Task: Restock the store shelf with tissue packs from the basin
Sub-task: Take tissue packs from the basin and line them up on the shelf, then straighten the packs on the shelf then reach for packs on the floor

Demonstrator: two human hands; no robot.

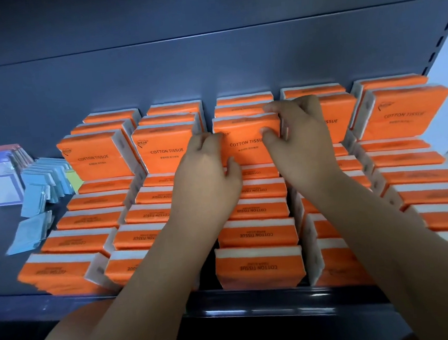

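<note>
Orange "COTTON TISSUE" packs fill the dark shelf (pixel 19 306) in several columns, with a lower layer of packs and an upper layer standing at the back. My two hands hold one upright pack (pixel 244 141) in the middle column's upper layer. My left hand (pixel 207 171) grips its left edge, thumb on the front face. My right hand (pixel 301 142) grips its right edge and top corner. The basin is not in view.
Small blue packets (pixel 44 181) and purple-framed cards (pixel 0 174) lie at the shelf's left end. The grey back panel (pixel 209 63) rises behind the packs. A slotted upright (pixel 438 43) bounds the shelf on the right. A black rail (pixel 281 299) runs along the front edge.
</note>
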